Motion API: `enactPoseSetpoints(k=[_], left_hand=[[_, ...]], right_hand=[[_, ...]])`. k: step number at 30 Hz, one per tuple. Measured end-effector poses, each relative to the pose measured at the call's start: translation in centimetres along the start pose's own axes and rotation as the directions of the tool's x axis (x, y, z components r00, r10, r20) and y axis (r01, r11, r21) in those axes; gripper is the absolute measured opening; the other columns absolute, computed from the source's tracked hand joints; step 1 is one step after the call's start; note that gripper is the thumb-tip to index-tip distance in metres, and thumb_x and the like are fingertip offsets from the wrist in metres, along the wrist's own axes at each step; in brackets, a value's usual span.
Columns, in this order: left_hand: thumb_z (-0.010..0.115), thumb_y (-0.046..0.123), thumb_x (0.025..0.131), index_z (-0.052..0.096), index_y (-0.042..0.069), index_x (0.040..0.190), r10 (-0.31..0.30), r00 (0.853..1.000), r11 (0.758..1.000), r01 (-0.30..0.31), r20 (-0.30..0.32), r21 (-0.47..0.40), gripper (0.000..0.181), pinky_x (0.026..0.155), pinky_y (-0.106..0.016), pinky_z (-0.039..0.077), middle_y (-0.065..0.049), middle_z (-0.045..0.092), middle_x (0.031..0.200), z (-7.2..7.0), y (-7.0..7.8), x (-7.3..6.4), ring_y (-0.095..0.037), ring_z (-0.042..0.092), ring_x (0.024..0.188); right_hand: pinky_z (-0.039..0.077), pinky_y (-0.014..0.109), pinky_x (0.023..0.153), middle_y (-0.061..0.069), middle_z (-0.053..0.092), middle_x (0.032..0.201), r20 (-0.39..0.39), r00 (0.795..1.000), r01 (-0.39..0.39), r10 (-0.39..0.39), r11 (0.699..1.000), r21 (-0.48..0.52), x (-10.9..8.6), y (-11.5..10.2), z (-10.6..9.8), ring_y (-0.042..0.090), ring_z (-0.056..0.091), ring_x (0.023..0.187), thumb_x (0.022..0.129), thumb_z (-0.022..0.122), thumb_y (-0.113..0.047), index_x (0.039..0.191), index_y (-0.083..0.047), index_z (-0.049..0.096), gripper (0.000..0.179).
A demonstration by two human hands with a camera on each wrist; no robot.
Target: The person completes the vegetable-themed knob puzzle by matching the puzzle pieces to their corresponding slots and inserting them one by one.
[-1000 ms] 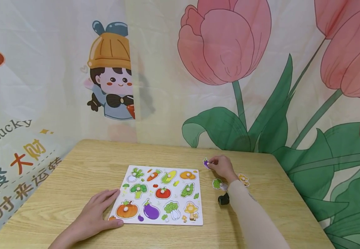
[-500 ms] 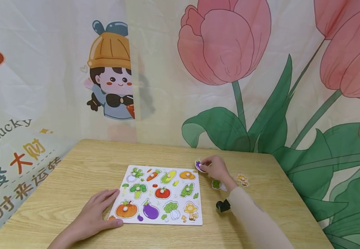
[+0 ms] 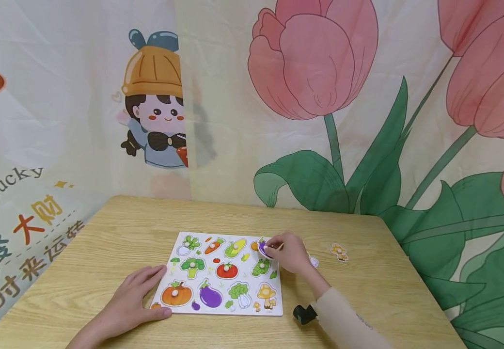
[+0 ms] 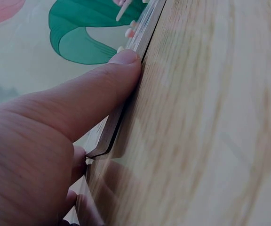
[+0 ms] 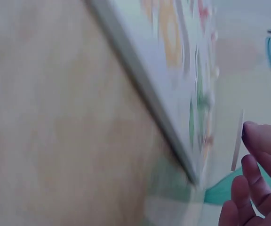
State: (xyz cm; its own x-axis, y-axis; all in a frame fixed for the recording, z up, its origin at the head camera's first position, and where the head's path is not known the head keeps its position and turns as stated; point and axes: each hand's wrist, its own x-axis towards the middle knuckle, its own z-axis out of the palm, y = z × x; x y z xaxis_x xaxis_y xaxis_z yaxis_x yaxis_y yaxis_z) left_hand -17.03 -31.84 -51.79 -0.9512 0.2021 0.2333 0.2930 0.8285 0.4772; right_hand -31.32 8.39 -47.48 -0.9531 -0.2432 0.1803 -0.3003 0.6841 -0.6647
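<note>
A white vegetable puzzle board (image 3: 217,305) lies on the wooden table. My left hand (image 3: 132,300) rests at its left edge, thumb on the near left corner; in the left wrist view the thumb (image 4: 98,89) presses along the board's edge. My right hand (image 3: 293,254) pinches an eggplant puzzle piece (image 3: 262,247) by its knob, over the board's far right corner. In the right wrist view the piece (image 5: 237,141) shows edge-on, raised off the board. The eggplant slot (image 3: 211,294), cabbage slot (image 3: 241,294) and mushroom slot (image 3: 267,294) show printed pictures without knobs.
A mushroom piece (image 3: 339,252) lies on the table right of the board. A leafy cabbage piece (image 3: 313,261) is mostly hidden behind my right hand. A black camera mount (image 3: 305,314) hangs by the right wrist. Printed cloth (image 3: 226,145) stands behind the table.
My right hand has carried the eggplant piece left and toward me, from the table beyond the board's right side to over its far right corner. The left hand stays put.
</note>
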Motion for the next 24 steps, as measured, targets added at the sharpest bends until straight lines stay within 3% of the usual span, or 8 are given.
enactPoseSetpoints(k=[8, 24], left_hand=[[0.086, 0.065, 0.079, 0.049, 0.005, 0.159, -0.005, 1.0, 1.0, 0.005, 0.009, 0.0, 0.106, 0.107, -0.075, 0.036, -0.013, 0.048, 0.16, -0.1, 0.1, 0.0, -0.045, 0.032, 0.147], [0.086, 0.065, 0.079, 0.049, 0.006, 0.159, -0.01, 1.0, 1.0, 0.01, 0.013, 0.002, 0.106, 0.107, -0.076, 0.036, -0.013, 0.048, 0.161, -0.1, 0.1, -0.1, -0.046, 0.031, 0.148]], right_hand=[[0.049, 0.024, 0.068, -0.006, 0.065, 0.088, 0.035, 0.996, 0.081, -0.081, 0.997, 0.013, -2.6, -1.8, 1.6, 0.013, 0.055, 0.081, 0.094, 0.083, -0.021, 0.093, -0.016, 0.083, 0.005], [0.044, 0.024, 0.067, -0.012, 0.062, 0.082, 0.113, 0.988, 0.095, -0.105, 0.991, 0.092, -5.7, -5.2, 4.5, 0.008, 0.053, 0.076, 0.091, 0.085, -0.02, 0.087, -0.021, 0.083, 0.005]])
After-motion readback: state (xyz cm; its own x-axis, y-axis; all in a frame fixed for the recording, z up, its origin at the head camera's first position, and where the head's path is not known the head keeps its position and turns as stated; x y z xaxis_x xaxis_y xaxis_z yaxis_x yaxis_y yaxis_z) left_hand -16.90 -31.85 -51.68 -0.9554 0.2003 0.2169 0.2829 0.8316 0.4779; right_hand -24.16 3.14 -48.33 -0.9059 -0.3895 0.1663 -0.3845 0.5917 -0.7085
